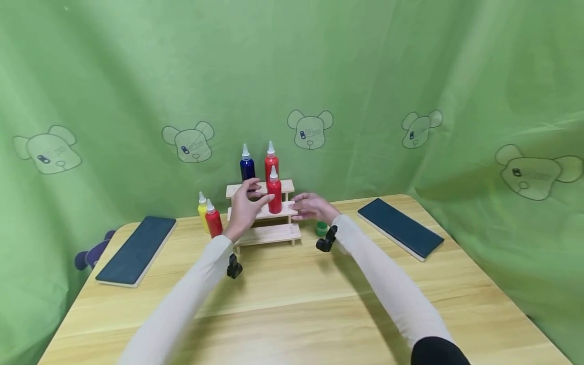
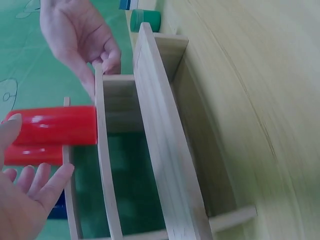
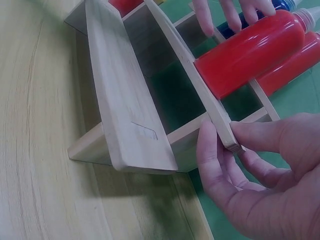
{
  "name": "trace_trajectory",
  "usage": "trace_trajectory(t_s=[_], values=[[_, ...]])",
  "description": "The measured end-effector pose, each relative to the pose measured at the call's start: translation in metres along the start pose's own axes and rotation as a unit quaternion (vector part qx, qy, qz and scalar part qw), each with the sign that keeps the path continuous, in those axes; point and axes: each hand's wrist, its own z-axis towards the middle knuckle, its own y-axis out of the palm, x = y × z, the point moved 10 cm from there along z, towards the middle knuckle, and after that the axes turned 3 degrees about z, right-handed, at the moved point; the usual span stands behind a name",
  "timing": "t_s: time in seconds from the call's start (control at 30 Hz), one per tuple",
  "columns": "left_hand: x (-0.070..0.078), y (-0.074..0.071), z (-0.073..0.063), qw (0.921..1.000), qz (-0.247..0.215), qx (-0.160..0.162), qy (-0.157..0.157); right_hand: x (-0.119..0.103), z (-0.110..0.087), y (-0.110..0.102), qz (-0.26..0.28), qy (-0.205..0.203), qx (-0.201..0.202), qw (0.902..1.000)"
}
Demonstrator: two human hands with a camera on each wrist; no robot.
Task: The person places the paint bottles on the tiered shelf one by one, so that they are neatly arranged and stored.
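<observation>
A three-tier wooden stand (image 1: pixel 269 234) stands on the table, near its back edge. One red squeeze bottle (image 1: pixel 275 196) with a white nozzle is upright on the middle tier. Blue (image 1: pixel 247 170) and red (image 1: pixel 271 163) bottles stand on the top tier. My left hand (image 1: pixel 243 212) is beside the middle-tier bottle, thumb close to it and fingers spread loosely, gripping nothing. At the right end of the middle tier, my right hand (image 3: pixel 270 170) pinches the shelf board (image 3: pixel 192 75), thumb above and fingers beneath.
Left of the stand are a yellow bottle (image 1: pixel 202 212) and a red bottle (image 1: pixel 213 221). A small green jar (image 1: pixel 321 229) sits by the right wrist. Dark flat boards lie at left (image 1: pixel 137 251) and right (image 1: pixel 400 228). A green curtain (image 1: pixel 356 66) hangs behind.
</observation>
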Motion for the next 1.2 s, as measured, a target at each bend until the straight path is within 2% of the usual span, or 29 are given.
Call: trace_trajectory(t_s=[0.2,0.47,0.6,0.83,1.0,1.2], values=[[0.002,-0.022,-0.002,0.9998,-0.002,0.016,0.011,-0.002,-0.003,0.002,-0.005,-0.004,-0.001,1.0000],[0.010,-0.042,-0.002,0.9976,-0.064,0.026,0.008,-0.003,0.000,-0.001,-0.008,-0.005,0.009,0.9999],[0.011,-0.060,-0.001,0.9958,-0.084,0.035,0.009,-0.004,-0.001,0.000,-0.010,-0.008,0.012,0.9999],[0.009,-0.095,-0.004,0.9944,-0.083,0.062,0.019,-0.005,-0.004,0.001,-0.018,-0.005,0.007,0.9998],[-0.001,-0.117,-0.009,0.9943,-0.054,0.092,0.003,-0.010,-0.006,0.004,-0.047,-0.016,0.009,0.9987],[-0.017,-0.135,-0.019,0.9932,-0.043,0.107,-0.015,-0.009,-0.007,0.004,-0.048,-0.008,0.011,0.9988]])
